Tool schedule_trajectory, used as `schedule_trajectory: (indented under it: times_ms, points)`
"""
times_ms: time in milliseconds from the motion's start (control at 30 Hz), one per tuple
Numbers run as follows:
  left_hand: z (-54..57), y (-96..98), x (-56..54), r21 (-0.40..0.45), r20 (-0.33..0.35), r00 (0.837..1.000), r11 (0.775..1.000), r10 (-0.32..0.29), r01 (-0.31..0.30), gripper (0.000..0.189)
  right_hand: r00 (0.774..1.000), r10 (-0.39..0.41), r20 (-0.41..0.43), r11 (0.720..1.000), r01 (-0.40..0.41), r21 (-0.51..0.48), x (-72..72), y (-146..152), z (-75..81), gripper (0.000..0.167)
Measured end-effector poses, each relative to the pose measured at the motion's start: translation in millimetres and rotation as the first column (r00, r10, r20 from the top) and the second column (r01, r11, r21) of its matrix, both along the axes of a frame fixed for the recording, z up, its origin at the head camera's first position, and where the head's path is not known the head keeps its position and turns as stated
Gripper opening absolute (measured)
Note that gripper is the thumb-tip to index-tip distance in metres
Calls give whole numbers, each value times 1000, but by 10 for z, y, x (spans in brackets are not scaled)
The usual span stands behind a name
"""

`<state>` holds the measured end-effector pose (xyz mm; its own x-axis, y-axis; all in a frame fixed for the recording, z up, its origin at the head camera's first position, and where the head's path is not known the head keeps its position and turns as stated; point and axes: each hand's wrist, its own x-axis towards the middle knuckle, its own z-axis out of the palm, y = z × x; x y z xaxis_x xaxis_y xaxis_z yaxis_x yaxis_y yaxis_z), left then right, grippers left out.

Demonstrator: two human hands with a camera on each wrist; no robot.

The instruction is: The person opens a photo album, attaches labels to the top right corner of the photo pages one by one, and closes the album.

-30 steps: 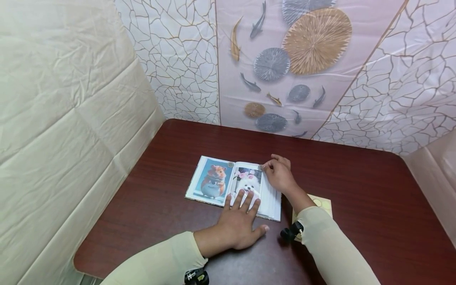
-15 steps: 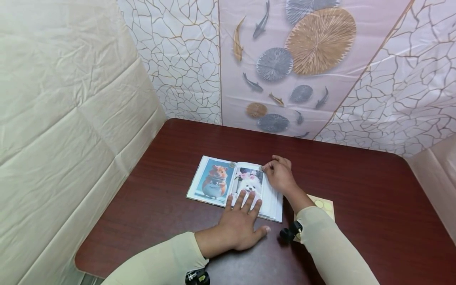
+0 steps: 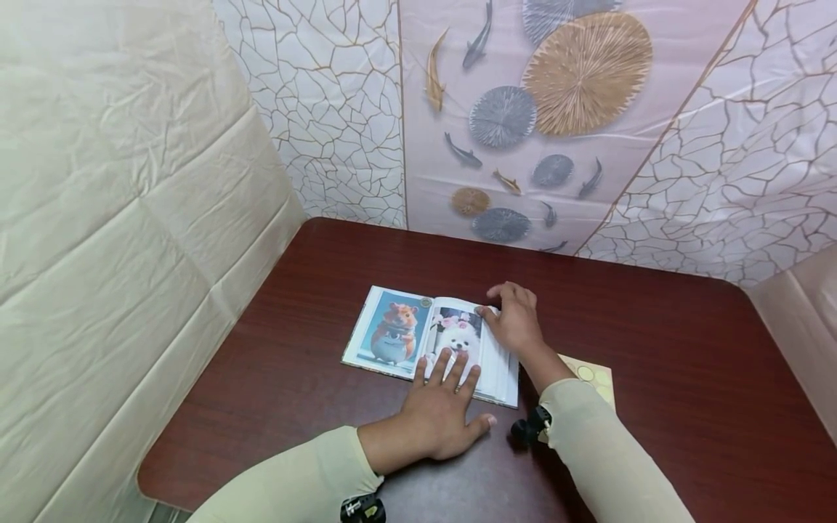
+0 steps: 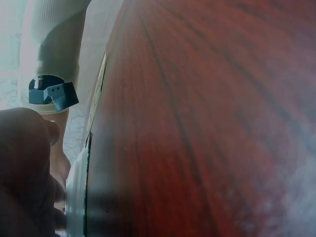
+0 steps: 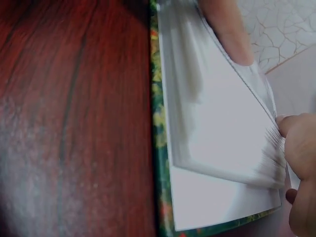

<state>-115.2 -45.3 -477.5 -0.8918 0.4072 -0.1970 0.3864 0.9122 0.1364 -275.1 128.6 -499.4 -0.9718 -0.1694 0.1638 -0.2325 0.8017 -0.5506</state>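
Observation:
An open photo album (image 3: 500,374) lies on the brown table. Its left page carries a hamster picture (image 3: 392,334) with a round sticker (image 3: 426,302) at the corner; its right page has a picture of a white fluffy dog (image 3: 455,334). My left hand (image 3: 441,414) lies flat with spread fingers over the lower edge of the right page. My right hand (image 3: 513,316) touches the top of that page with its thumb, the index finger raised away. In the right wrist view, the clear sleeve pages (image 5: 217,118) fan above the back cover. Whatever is under the thumb is hidden.
A pale yellow sheet of round stickers (image 3: 586,373) lies partly beneath my right forearm. The table (image 3: 327,407) meets a cream cloth wall (image 3: 131,218) on the left and a patterned cloth (image 3: 503,145) behind.
My right hand pinched a small round sticker at the page's top; now its index finger has lifted away and the thumb is on that spot. My left hand has stayed put.

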Motion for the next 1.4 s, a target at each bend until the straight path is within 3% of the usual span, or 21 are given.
schedule_trajectory:
  times_ms: [133, 267, 700, 900, 1167, 1267, 1400]
  points:
    - [5, 10, 6, 0, 1, 1000, 1000, 0, 0, 82, 999, 14, -32, 999, -13, 40, 21, 14, 11, 16]
    - [4, 19, 2, 1, 6, 1000, 1000, 5, -5, 81, 999, 30, -28, 998, -29, 57, 46, 31, 43, 19]
    - [83, -5, -85, -48, -57, 998, 999, -22, 19, 65, 987, 147, 72, 984, -153, 96, 306, 145, 166, 44]
    - [94, -34, -170, -38, -141, 990, 999, -23, 18, 60, 985, 166, 42, 983, -169, 73, 433, 224, 169, 46]
    - [111, -89, -256, 0, -291, 956, 1000, -21, 22, 44, 989, 150, 16, 987, -151, 58, 582, 377, 175, 39]
    - [120, -101, -286, -1, -308, 951, 1000, -29, 30, 40, 989, 148, 16, 987, -148, 61, 639, 432, 182, 37]
    - [143, -109, -313, 2, -286, 958, 999, -33, 35, 39, 989, 149, 6, 987, -149, 63, 713, 493, 208, 34]
